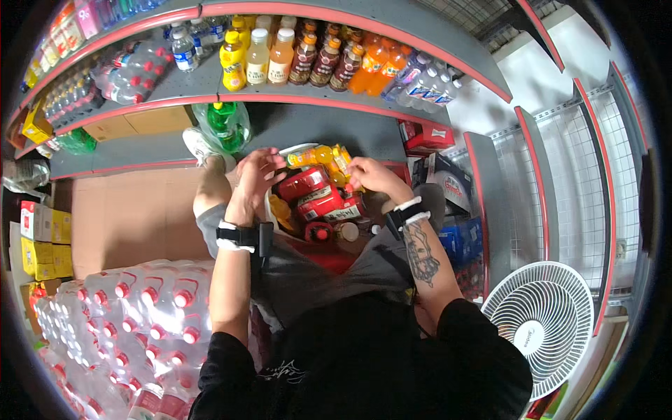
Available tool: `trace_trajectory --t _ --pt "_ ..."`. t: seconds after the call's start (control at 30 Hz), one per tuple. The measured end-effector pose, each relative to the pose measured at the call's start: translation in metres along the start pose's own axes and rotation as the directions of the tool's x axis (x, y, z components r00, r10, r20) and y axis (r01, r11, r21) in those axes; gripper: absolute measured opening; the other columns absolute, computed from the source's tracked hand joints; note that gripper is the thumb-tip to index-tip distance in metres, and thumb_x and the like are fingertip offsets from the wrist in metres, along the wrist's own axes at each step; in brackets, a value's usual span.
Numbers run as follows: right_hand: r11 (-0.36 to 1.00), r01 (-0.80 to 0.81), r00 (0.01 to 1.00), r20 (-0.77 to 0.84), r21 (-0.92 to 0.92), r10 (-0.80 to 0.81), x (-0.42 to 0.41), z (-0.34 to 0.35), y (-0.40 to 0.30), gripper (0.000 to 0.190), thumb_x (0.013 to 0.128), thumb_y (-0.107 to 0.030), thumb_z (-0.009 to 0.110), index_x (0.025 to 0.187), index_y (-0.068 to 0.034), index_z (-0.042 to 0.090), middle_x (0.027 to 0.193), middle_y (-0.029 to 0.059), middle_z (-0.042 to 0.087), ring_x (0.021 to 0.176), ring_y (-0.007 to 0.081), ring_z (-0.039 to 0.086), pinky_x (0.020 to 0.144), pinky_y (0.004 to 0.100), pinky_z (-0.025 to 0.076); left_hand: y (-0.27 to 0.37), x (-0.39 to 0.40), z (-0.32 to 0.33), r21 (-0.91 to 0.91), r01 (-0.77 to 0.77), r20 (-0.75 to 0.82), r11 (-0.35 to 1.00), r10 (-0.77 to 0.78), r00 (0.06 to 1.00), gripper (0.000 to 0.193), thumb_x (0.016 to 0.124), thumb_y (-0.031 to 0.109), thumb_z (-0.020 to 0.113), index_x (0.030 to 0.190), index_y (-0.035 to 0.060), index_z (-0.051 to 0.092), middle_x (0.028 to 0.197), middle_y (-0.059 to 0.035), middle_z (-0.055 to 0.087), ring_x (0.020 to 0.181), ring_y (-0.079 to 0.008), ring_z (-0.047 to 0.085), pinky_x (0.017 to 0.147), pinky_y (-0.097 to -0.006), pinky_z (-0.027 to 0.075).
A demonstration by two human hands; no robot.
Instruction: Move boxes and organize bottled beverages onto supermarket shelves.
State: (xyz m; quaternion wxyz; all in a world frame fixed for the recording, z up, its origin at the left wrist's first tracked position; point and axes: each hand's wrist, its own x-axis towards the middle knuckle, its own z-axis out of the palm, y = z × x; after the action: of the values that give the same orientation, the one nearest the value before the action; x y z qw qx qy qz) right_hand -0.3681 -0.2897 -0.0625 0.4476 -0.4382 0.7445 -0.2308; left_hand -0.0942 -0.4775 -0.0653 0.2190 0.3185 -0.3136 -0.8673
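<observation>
Between the knees stands a tub with a white rim, holding bottled drinks. Red-labelled bottles lie in its middle. A yellow drink bottle rests on its side along the far edge, with another yellow-labelled bottle to its right. My left hand hovers at the tub's left side, fingers apart and holding nothing. At the right side, my right hand has its fingertips beside the yellow-labelled bottle and a red cap; whether they grip anything is unclear.
Ahead, a grey shelf with red edging carries rows of drink bottles. A large green bottle in plastic stands on the lower shelf. Shrink-wrapped water bottles are stacked at left. A white fan stands at right, near bare shelving.
</observation>
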Motion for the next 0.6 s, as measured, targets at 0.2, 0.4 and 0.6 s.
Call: trace_trajectory --t 0.2,0.4,0.6 --pt "0.972 -0.048 0.958 -0.285 -0.23 -0.02 0.024 -0.005 0.035 0.027 0.091 -0.024 0.061 0.113 -0.008 0.063 0.101 0.0242 0.069 0.097 0.0424 0.066 0.084 0.0459 0.052 -0.012 0.021 0.005 0.155 0.102 0.033 0.983 -0.108 0.994 0.03 0.098 0.032 0.049 0.113 0.0085 0.061 0.102 -0.0033 0.064 0.099 -0.0168 0.061 0.085 -0.0409 0.051" --pt "0.96 -0.028 0.981 -0.191 -0.278 -0.026 0.041 -0.004 0.052 0.033 0.091 -0.025 0.061 0.119 -0.008 0.063 0.106 0.0252 0.068 0.102 0.0423 0.065 0.088 0.046 0.052 -0.043 0.043 0.021 0.182 0.131 -0.013 0.974 -0.131 0.991 0.03 0.099 0.033 0.049 0.113 0.0088 0.06 0.101 -0.004 0.065 0.098 -0.0182 0.061 0.087 -0.0406 0.049" --pt "0.88 0.065 0.995 0.101 -0.471 -0.019 0.097 -0.001 0.059 0.039 0.089 -0.029 0.066 0.121 -0.007 0.06 0.108 0.0193 0.069 0.1 0.0317 0.066 0.082 0.0415 0.053 -0.059 0.074 0.011 0.034 0.259 0.12 0.965 -0.261 0.958 0.037 0.102 0.027 0.039 0.129 0.0044 0.051 0.12 -0.0137 0.057 0.109 -0.0274 0.058 0.097 -0.0461 0.049"
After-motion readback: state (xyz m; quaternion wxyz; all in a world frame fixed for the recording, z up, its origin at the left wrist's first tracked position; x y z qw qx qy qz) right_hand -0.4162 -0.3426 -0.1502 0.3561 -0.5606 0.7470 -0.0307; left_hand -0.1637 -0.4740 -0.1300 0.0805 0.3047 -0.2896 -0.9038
